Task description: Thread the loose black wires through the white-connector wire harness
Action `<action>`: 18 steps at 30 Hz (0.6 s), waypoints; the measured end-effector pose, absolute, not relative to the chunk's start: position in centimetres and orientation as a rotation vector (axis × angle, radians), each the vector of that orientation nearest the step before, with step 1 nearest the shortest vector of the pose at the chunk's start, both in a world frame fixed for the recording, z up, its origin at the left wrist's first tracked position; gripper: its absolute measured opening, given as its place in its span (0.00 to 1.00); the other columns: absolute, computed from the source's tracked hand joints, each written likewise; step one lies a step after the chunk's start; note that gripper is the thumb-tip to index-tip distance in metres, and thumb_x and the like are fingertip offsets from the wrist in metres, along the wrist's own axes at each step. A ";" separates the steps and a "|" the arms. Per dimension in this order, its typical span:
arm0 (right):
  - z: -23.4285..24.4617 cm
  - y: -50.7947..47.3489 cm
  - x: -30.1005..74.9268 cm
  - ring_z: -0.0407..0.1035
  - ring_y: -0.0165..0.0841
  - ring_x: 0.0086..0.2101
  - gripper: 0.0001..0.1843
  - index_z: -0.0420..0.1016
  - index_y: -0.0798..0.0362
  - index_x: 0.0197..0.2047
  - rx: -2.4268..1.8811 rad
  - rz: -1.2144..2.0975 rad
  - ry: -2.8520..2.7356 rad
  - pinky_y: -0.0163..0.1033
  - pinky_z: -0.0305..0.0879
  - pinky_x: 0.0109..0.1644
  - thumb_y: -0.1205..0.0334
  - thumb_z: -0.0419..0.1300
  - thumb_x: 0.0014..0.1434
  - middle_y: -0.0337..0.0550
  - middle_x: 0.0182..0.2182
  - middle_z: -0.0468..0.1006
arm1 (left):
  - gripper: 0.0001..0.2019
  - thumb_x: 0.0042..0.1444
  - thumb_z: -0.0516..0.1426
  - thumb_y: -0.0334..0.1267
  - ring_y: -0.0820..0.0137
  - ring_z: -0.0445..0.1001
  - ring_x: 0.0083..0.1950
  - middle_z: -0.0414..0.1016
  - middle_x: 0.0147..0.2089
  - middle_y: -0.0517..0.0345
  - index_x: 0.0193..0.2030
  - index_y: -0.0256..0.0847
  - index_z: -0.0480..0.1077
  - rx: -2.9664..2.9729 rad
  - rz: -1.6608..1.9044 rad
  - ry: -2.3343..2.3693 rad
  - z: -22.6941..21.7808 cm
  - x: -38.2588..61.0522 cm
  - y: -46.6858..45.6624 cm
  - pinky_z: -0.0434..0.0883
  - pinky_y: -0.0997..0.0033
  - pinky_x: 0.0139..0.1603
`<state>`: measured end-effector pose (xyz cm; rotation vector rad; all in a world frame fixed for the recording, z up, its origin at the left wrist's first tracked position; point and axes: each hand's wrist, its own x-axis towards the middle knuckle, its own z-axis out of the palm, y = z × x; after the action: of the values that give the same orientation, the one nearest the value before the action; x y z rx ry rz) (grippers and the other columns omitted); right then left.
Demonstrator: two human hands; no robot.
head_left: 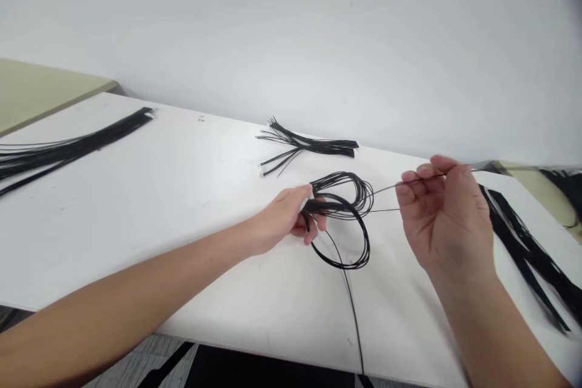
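Note:
My left hand [291, 212] is closed around one end of a looped black wire harness [348, 206], with a bit of white connector showing at the thumb. The loops fan out to the right, above the table. One thin wire hangs from the bundle toward the front edge. To the right, my right hand [448, 212], palm toward me, pinches a single thin black wire [386, 188] between thumb and fingers. That wire runs taut from the loops, and a second thin strand passes just below it toward the same hand.
Behind the hands, a small black harness [318, 144] with white connectors lies on the white table [182, 194]. Long black wire bundles lie at the left [91, 142] and right [531, 248]. A pale wall [291, 42] rises behind; beige surfaces adjoin both ends.

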<state>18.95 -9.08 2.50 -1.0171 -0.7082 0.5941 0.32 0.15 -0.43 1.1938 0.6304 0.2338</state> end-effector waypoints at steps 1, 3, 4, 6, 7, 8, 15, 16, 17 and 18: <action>2.7 -9.1 19.1 0.67 0.25 0.26 0.08 0.78 0.48 0.38 -1.017 0.625 -0.687 0.32 0.69 0.29 0.55 0.61 0.58 0.35 0.24 0.69 | 0.23 0.64 0.38 0.42 0.74 0.62 0.22 0.65 0.22 0.57 0.25 0.36 0.65 1.225 0.231 0.617 -0.3 0.3 0.1 0.60 0.70 0.30; 2.9 -9.3 19.2 0.60 0.24 0.20 0.10 0.77 0.45 0.43 -1.046 0.669 -0.708 0.31 0.63 0.22 0.57 0.62 0.57 0.32 0.19 0.65 | 0.23 0.64 0.38 0.42 0.74 0.62 0.23 0.64 0.21 0.58 0.24 0.37 0.64 1.276 0.235 0.585 0.1 0.1 0.1 0.59 0.70 0.30; 2.9 -9.4 19.1 0.57 0.24 0.18 0.09 0.78 0.45 0.42 -1.075 0.676 -0.743 0.31 0.59 0.20 0.58 0.63 0.56 0.32 0.17 0.63 | 0.22 0.64 0.38 0.42 0.74 0.62 0.24 0.64 0.21 0.58 0.24 0.37 0.63 1.300 0.238 0.570 0.2 0.1 0.0 0.59 0.70 0.30; 2.9 -9.7 18.8 0.54 0.24 0.17 0.04 0.79 0.46 0.35 -1.159 0.659 -0.847 0.33 0.55 0.19 0.61 0.65 0.54 0.32 0.15 0.62 | 0.22 0.64 0.38 0.41 0.74 0.61 0.24 0.65 0.23 0.58 0.24 0.37 0.63 1.345 0.232 0.546 0.4 0.0 -0.1 0.58 0.70 0.30; 2.8 -9.8 18.6 0.53 0.24 0.18 0.00 0.79 0.47 0.30 -1.210 0.643 -0.910 0.33 0.53 0.19 0.62 0.66 0.52 0.33 0.15 0.62 | 0.22 0.64 0.38 0.42 0.74 0.61 0.24 0.65 0.24 0.58 0.25 0.37 0.63 1.365 0.228 0.541 0.4 0.0 -0.1 0.59 0.70 0.31; 2.8 -10.0 18.4 0.53 0.25 0.18 0.03 0.77 0.48 0.26 -1.268 0.629 -0.979 0.34 0.52 0.20 0.63 0.66 0.51 0.34 0.15 0.62 | 0.22 0.65 0.38 0.42 0.74 0.62 0.24 0.65 0.25 0.58 0.25 0.37 0.63 1.382 0.224 0.538 0.3 0.0 -0.2 0.59 0.70 0.31; 3.0 -10.5 18.0 0.49 0.24 0.20 0.08 0.72 0.53 0.21 -1.563 0.680 -1.191 0.34 0.44 0.20 0.65 0.63 0.49 0.36 0.17 0.59 | 0.23 0.65 0.39 0.46 0.75 0.60 0.24 0.61 0.21 0.61 0.24 0.38 0.61 1.415 0.286 0.493 -0.6 0.0 -0.4 0.57 0.72 0.29; 3.1 -10.5 18.0 0.48 0.24 0.20 0.07 0.72 0.53 0.21 -1.572 0.683 -1.191 0.34 0.44 0.20 0.66 0.63 0.49 0.35 0.16 0.58 | 0.23 0.65 0.39 0.45 0.75 0.60 0.25 0.61 0.21 0.61 0.24 0.38 0.61 1.424 0.288 0.475 -0.6 0.0 -0.5 0.57 0.72 0.29; 3.2 -10.5 18.0 0.47 0.24 0.19 0.08 0.72 0.53 0.21 -1.581 0.688 -1.192 0.34 0.44 0.20 0.66 0.62 0.49 0.35 0.16 0.57 | 0.22 0.65 0.39 0.44 0.75 0.60 0.25 0.62 0.21 0.61 0.24 0.38 0.61 1.431 0.291 0.456 -0.6 0.0 -0.5 0.56 0.72 0.29; 3.2 -10.5 18.0 0.47 0.24 0.19 0.08 0.72 0.53 0.20 -1.588 0.692 -1.194 0.33 0.44 0.20 0.67 0.62 0.49 0.34 0.15 0.56 | 0.22 0.65 0.39 0.44 0.75 0.60 0.25 0.62 0.21 0.61 0.24 0.38 0.61 1.435 0.298 0.442 -0.7 0.0 -0.5 0.56 0.72 0.29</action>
<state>17.97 -10.51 3.24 -1.5876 -1.1939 0.6924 -0.05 -0.46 -0.66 1.4348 0.4422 0.2981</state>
